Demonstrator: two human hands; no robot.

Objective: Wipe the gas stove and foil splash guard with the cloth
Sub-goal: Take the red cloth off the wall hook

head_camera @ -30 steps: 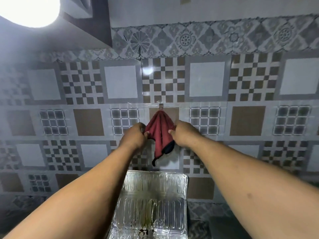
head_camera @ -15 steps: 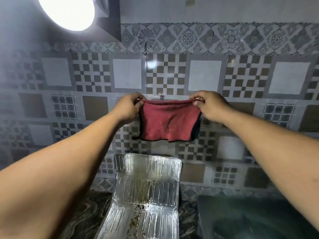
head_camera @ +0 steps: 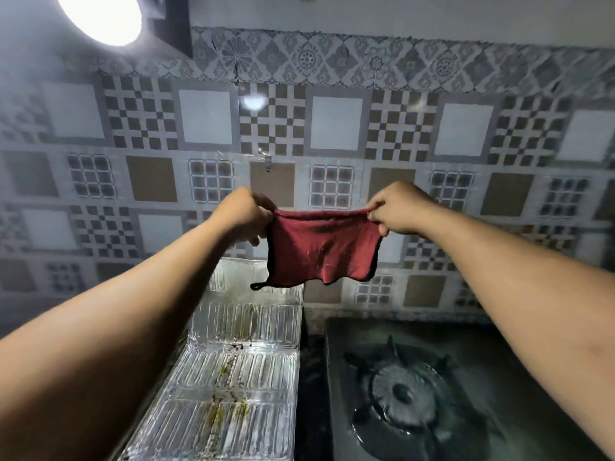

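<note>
Two bare forearms in view, no sleeves reaching frame edge. Left hand [head_camera: 244,212] bare: no glove, ring, watch or band visible. Right hand [head_camera: 401,207] likewise bare. Small dark mark on right forearm near frame edge. Nails short, detail blurred.

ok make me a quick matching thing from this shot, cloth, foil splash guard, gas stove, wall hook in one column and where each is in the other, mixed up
Things:
1. cloth
2. foil splash guard
3. gas stove
4. wall hook

Places or states:
A. bare, on the tiled wall above the hands
B. lower right, burner showing
C. stretched between left hand and right hand
D. lower left, stained with grime

Pairs: 1-C, 2-D, 3-B, 4-A
</note>
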